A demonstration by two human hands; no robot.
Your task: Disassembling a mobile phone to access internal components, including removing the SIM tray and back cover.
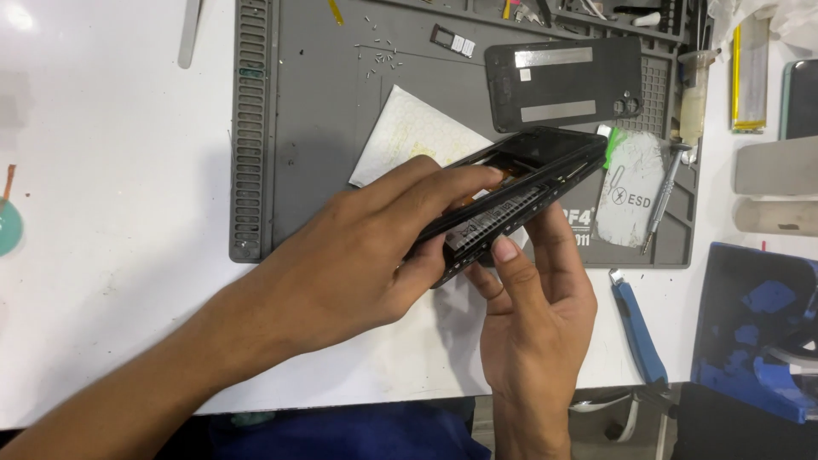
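Note:
A black phone with its back removed is held tilted above the grey work mat. My left hand grips its near end from above, fingers laid across the exposed inside. From below, my right hand supports it, thumb pressed on the lower edge. The phone's black back cover lies flat on the mat behind it. A white sheet lies on the mat under the phone.
Several tiny screws and a small card tray lie at the mat's top. A white pouch, a screwdriver and a blue-handled tool sit right. A blue-and-black holder stands at far right.

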